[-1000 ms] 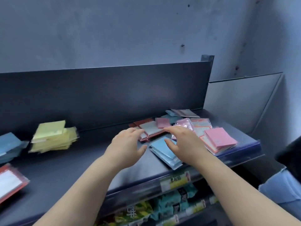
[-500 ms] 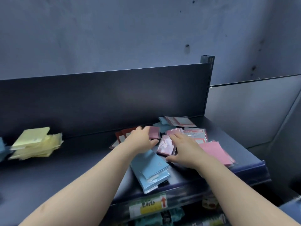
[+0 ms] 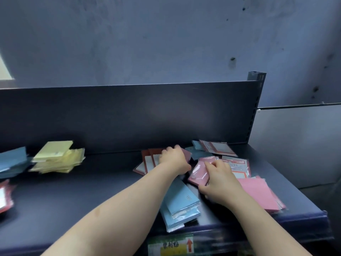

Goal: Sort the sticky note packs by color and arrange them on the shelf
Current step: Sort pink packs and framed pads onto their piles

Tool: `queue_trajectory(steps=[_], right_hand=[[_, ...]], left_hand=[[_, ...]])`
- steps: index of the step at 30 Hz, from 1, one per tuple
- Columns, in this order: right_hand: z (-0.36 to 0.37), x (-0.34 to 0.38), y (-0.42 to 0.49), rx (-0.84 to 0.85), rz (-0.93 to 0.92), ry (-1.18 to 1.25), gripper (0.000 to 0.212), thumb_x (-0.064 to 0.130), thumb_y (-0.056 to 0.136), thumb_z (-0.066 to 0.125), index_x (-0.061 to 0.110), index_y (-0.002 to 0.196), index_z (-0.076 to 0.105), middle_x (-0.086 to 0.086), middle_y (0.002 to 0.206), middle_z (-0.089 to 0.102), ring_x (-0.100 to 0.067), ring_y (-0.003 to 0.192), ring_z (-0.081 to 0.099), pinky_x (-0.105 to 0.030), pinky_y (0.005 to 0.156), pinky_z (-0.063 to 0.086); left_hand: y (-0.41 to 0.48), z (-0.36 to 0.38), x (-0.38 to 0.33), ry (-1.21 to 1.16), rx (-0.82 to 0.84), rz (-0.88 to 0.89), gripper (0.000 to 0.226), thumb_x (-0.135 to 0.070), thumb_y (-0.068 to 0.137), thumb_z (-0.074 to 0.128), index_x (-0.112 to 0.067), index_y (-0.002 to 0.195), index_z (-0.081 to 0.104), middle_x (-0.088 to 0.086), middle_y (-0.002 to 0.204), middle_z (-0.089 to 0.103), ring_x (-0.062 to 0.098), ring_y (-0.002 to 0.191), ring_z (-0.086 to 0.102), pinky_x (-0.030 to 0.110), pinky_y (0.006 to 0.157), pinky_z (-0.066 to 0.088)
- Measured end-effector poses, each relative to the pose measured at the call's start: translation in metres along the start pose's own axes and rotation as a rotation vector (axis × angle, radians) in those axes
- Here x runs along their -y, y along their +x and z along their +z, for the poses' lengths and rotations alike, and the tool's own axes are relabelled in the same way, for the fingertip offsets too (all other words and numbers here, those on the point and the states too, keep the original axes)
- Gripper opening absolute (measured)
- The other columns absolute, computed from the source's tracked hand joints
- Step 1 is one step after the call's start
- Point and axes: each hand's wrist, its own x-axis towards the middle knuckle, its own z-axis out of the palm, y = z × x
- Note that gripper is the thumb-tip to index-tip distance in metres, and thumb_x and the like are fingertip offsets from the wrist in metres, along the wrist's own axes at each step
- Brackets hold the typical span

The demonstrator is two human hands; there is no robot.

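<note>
On the dark shelf [image 3: 92,191] a mixed heap of sticky note packs lies at the right. My left hand [image 3: 173,159] curls over a dark pink pack [image 3: 186,154] at the back of the heap. Beside it my right hand [image 3: 219,182] grips a glossy pink pack [image 3: 198,172], fingers on top and thumb at its near edge. A blue stack [image 3: 180,204] lies under my left forearm at the front edge. To the right sits a pink stack [image 3: 258,194]. Sorted yellow packs [image 3: 57,157] and blue packs [image 3: 13,161] stand at the left.
Red-bordered packs [image 3: 147,161] lie left of my left hand, and more blue and red-bordered packs [image 3: 217,147] lie against the dark back panel [image 3: 129,117]. A red pack [image 3: 4,196] shows at the left edge. A price label [image 3: 171,244] hangs below the shelf front.
Both hands have reached farther back into the heap. The left went onto the dark pink pack, and the right closed on the glossy pink pack. The view shifted left.
</note>
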Motion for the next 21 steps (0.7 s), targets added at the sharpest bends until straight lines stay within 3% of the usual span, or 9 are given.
queue_trajectory(steps=[8, 11, 16, 19, 21], right_hand=[[-0.016, 0.04, 0.001, -0.138, -0.067, 0.021, 0.057, 0.041, 0.077, 0.059, 0.019, 0.128, 0.046, -0.002, 0.123, 0.044, -0.024, 0.114, 0.037, -0.032, 0.096, 0.036], [-0.021, 0.079, 0.002, -0.15, -0.136, 0.034, 0.057, 0.039, 0.076, 0.063, 0.018, 0.127, 0.048, -0.003, 0.122, 0.048, -0.025, 0.113, 0.041, -0.032, 0.093, 0.036], [-0.012, 0.164, 0.002, -0.125, -0.257, 0.078, 0.054, 0.035, 0.071, 0.065, 0.008, 0.117, 0.055, -0.004, 0.11, 0.054, -0.026, 0.103, 0.047, -0.037, 0.088, 0.043], [-0.002, 0.224, 0.002, -0.078, -0.325, 0.103, 0.053, 0.034, 0.074, 0.065, 0.01, 0.119, 0.054, -0.003, 0.114, 0.054, -0.024, 0.106, 0.047, -0.032, 0.088, 0.041], [0.006, 0.266, 0.003, -0.067, -0.357, 0.121, 0.053, 0.034, 0.075, 0.066, 0.01, 0.121, 0.054, -0.002, 0.117, 0.054, -0.023, 0.108, 0.047, -0.032, 0.09, 0.041]], left_hand=[[-0.021, -0.021, 0.047, -0.323, -0.117, 0.001, 0.052, -0.029, 0.073, 0.06, -0.012, 0.118, 0.042, 0.009, 0.116, 0.049, 0.031, 0.102, 0.055, 0.033, 0.07, 0.042], [-0.039, -0.038, 0.089, -0.453, -0.174, -0.006, 0.048, -0.034, 0.063, 0.057, -0.016, 0.107, 0.046, 0.006, 0.104, 0.055, 0.029, 0.088, 0.058, 0.032, 0.059, 0.042], [-0.079, -0.07, 0.178, -0.58, -0.255, -0.087, 0.041, -0.04, 0.052, 0.052, -0.024, 0.089, 0.042, 0.005, 0.095, 0.059, 0.024, 0.072, 0.053, 0.03, 0.054, 0.04], [-0.098, -0.088, 0.235, -0.613, -0.312, -0.138, 0.042, -0.04, 0.053, 0.053, -0.025, 0.091, 0.043, 0.003, 0.098, 0.059, 0.028, 0.081, 0.057, 0.035, 0.062, 0.048], [-0.11, -0.102, 0.274, -0.596, -0.324, -0.166, 0.049, -0.035, 0.061, 0.06, -0.026, 0.108, 0.048, -0.003, 0.109, 0.055, 0.025, 0.093, 0.057, 0.037, 0.078, 0.052]])
